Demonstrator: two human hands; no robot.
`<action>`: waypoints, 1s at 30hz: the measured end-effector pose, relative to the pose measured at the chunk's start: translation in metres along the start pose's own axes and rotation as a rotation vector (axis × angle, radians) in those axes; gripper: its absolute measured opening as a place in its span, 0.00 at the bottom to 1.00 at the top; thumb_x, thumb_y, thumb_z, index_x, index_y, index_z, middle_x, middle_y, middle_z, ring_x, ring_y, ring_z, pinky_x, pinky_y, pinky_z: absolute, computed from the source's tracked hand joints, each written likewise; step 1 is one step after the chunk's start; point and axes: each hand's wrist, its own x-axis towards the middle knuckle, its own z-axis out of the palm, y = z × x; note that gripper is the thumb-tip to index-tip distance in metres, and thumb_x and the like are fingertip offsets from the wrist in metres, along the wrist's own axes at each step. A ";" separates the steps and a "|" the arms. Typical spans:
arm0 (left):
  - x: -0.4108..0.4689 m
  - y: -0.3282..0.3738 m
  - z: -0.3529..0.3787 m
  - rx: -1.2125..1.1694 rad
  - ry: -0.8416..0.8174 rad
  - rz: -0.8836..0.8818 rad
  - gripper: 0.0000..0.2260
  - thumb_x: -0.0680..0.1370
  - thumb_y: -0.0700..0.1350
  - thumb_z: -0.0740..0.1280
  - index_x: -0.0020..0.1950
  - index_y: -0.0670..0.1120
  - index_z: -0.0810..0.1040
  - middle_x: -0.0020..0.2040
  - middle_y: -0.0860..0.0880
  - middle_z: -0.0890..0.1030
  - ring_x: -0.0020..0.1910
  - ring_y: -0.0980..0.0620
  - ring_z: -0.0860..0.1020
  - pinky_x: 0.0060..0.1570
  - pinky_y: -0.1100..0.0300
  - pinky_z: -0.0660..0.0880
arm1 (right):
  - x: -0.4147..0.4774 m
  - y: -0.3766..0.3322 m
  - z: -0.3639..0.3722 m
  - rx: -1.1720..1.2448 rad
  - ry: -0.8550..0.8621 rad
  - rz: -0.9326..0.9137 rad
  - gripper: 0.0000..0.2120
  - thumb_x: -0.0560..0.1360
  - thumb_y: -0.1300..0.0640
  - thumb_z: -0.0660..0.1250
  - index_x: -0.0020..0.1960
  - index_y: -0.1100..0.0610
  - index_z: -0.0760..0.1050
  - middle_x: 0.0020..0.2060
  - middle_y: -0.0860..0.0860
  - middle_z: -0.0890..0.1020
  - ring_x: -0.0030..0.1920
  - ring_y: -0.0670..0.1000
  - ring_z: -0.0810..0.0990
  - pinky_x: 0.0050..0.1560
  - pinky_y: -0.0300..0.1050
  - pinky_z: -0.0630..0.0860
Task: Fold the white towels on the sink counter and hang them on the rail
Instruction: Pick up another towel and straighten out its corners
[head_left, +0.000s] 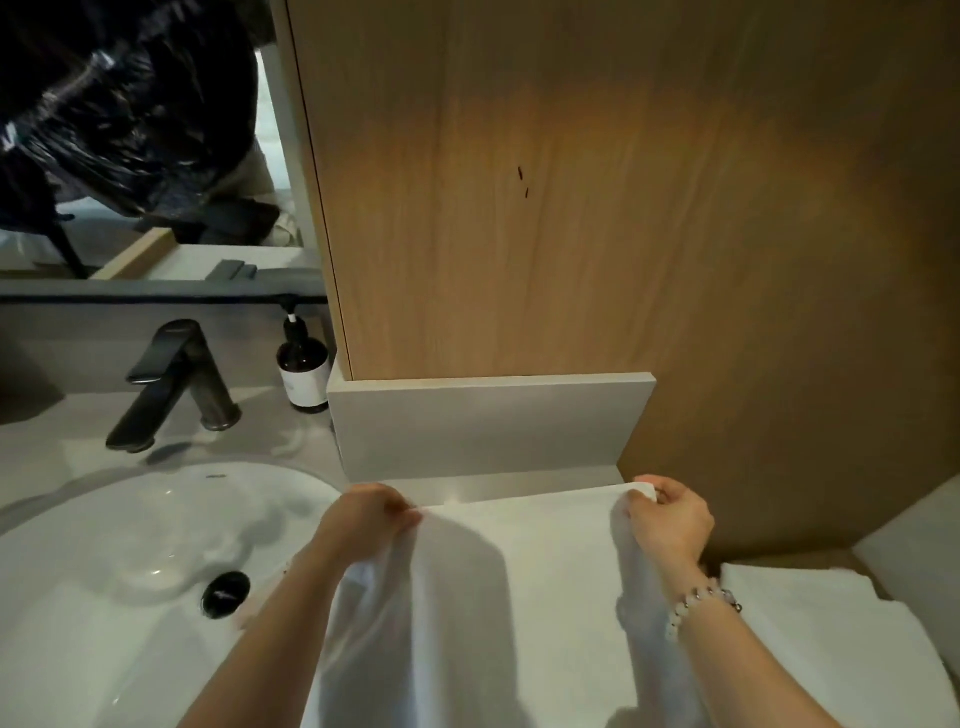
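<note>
A white towel (519, 561) is stretched out over the counter to the right of the sink. My left hand (371, 514) pinches its far left corner, and my right hand (670, 517) grips its far right corner, with a bead bracelet on that wrist. The far edge runs taut between both hands, close to the grey upstand (483, 431). The rest of the cloth drapes toward me between my forearms. Another white towel (810, 623) lies at the right, beside my right forearm. No rail shows in this view.
A white basin (130, 545) with a black drain (226, 592) sits at the left. Behind it stand a black tap (176, 384) and a brown pump bottle (304, 371). A wooden panel (571, 208) rises behind the upstand; a mirror (145, 130) is upper left.
</note>
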 end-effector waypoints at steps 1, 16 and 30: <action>0.003 0.001 0.001 0.053 0.026 -0.002 0.11 0.76 0.53 0.66 0.47 0.48 0.84 0.49 0.49 0.82 0.52 0.47 0.78 0.50 0.59 0.72 | 0.006 0.002 0.005 -0.015 -0.003 0.010 0.08 0.74 0.67 0.66 0.51 0.61 0.80 0.44 0.53 0.79 0.45 0.52 0.75 0.48 0.39 0.70; -0.017 -0.014 -0.008 -0.475 0.102 -0.242 0.09 0.73 0.53 0.71 0.37 0.49 0.81 0.36 0.52 0.81 0.38 0.52 0.79 0.39 0.63 0.72 | 0.051 0.020 0.053 0.025 0.098 0.148 0.09 0.68 0.67 0.67 0.44 0.56 0.81 0.44 0.57 0.82 0.46 0.56 0.79 0.50 0.41 0.72; 0.006 -0.034 -0.009 -0.051 0.145 -0.168 0.03 0.76 0.43 0.67 0.45 0.49 0.80 0.45 0.50 0.76 0.43 0.52 0.74 0.42 0.64 0.67 | 0.065 0.023 0.070 0.143 0.131 0.172 0.10 0.66 0.66 0.66 0.35 0.52 0.78 0.38 0.55 0.83 0.41 0.56 0.81 0.52 0.48 0.79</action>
